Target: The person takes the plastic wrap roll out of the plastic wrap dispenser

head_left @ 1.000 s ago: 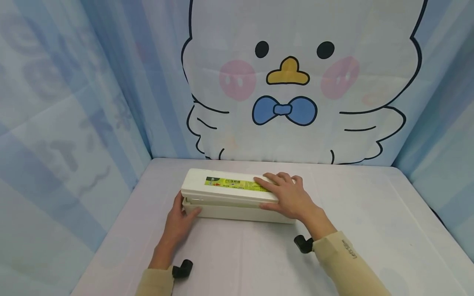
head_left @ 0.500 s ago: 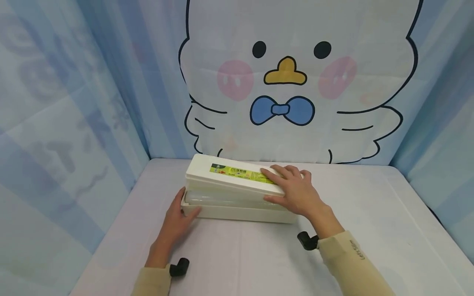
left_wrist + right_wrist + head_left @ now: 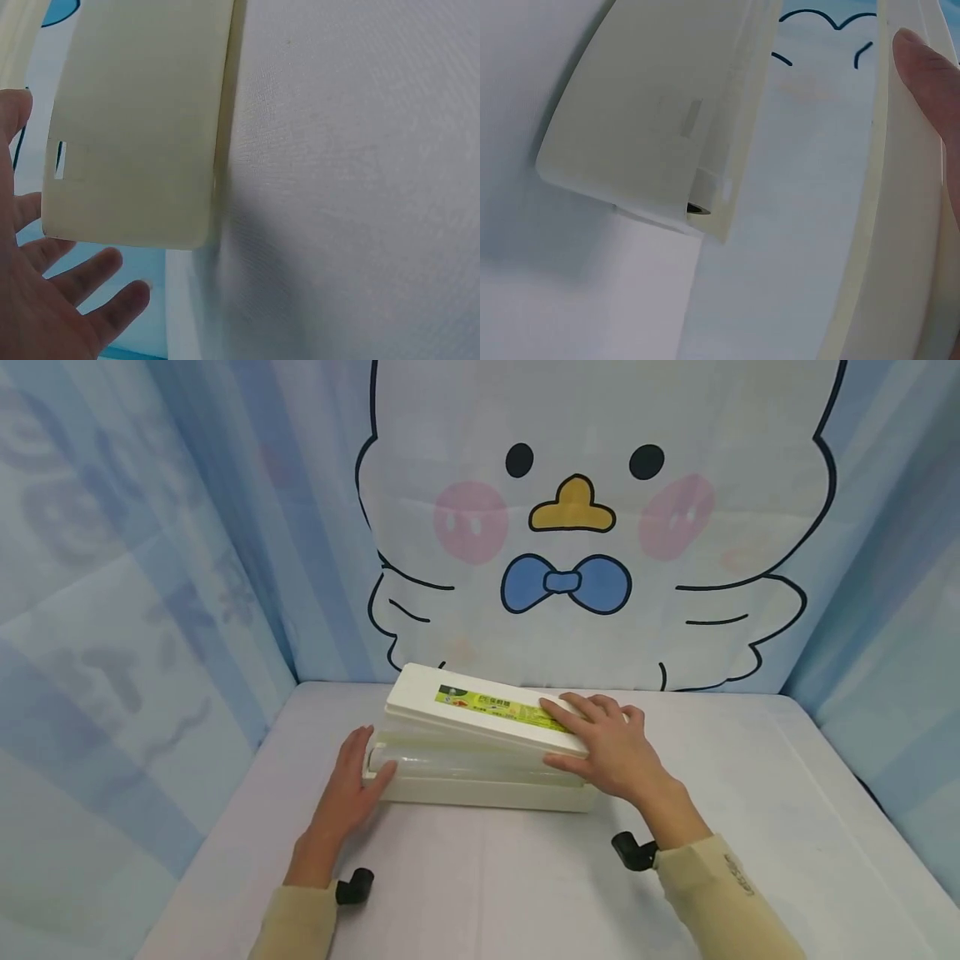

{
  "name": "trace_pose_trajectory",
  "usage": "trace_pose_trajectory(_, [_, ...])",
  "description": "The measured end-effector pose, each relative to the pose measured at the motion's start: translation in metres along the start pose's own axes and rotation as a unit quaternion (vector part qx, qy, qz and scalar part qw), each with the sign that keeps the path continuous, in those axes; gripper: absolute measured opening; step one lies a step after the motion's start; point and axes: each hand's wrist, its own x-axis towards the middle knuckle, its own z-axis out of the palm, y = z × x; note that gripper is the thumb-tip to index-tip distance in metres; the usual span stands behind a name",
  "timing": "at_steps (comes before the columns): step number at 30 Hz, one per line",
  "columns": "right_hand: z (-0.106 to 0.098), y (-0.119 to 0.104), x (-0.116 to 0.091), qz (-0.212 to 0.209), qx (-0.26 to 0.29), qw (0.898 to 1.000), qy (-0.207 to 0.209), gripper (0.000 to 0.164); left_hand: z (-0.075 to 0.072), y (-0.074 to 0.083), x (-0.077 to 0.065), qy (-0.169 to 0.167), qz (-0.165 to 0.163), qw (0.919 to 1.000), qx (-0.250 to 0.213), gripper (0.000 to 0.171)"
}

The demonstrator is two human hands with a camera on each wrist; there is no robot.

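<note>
A white cling film box stands on the table with its lid raised off it. My right hand (image 3: 621,750) grips the lid (image 3: 480,700), thumb on the near side and fingers over the top, near a green and yellow label (image 3: 498,706). The lid tilts, its left end higher. Inside the base (image 3: 480,794) lies a clear roll of cling film (image 3: 472,762). Beside the base's left end is my left hand (image 3: 347,795); the left wrist view shows its fingers (image 3: 90,276) spread loosely around that end. The right wrist view shows a gap between lid (image 3: 900,225) and base (image 3: 622,112).
A pale cloth covers the table (image 3: 480,877). Behind it hangs a curtain (image 3: 585,635) with a cartoon bird, and blue curtains (image 3: 150,610) close off both sides. A black wrist camera (image 3: 634,852) sits at each sleeve.
My right hand has lifted the lid up and to the right, left end highest, baring the roll. My left hand has loosened from the base's left end and shifted slightly up and left.
</note>
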Motion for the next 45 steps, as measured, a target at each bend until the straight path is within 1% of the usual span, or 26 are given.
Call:
trace_pose_trajectory(2, [0.0,0.002,-0.002,0.003,0.001,1.0,0.001,0.08,-0.001,0.002,0.002,-0.003,0.001,0.9999,0.015,0.076])
trace_pose_trajectory(5, [-0.001,0.004,-0.005,0.005,0.002,1.0,0.003,0.08,-0.001,0.004,0.005,-0.007,0.009,0.9996,0.025,0.076])
trace_pose_trajectory(10, [-0.003,0.008,-0.01,0.008,0.004,1.0,0.008,0.081,0.0,0.006,0.009,-0.01,0.021,0.9992,0.034,0.074])
trace_pose_trajectory(17, [-0.004,0.014,-0.018,0.02,0.01,1.0,0.015,0.08,0.003,0.007,0.015,-0.027,0.033,0.9981,0.044,0.077])
trace_pose_trajectory(24, [-0.006,0.021,-0.024,0.019,0.011,0.999,0.029,0.079,0.004,0.009,0.016,-0.036,0.043,0.9965,0.062,0.077])
trace_pose_trajectory(28, [-0.007,0.024,-0.026,0.021,0.013,0.999,0.031,0.079,0.004,0.01,0.016,-0.037,0.049,0.9963,0.06,0.076])
trace_pose_trajectory(36, [-0.01,0.027,-0.03,0.028,0.011,0.999,0.034,0.079,0.006,0.009,0.017,-0.045,0.041,0.9974,0.038,0.077])
trace_pose_trajectory(45, [-0.015,0.035,-0.039,0.041,0.01,0.998,0.04,0.079,0.008,0.006,0.015,-0.044,0.029,0.998,0.035,0.08])
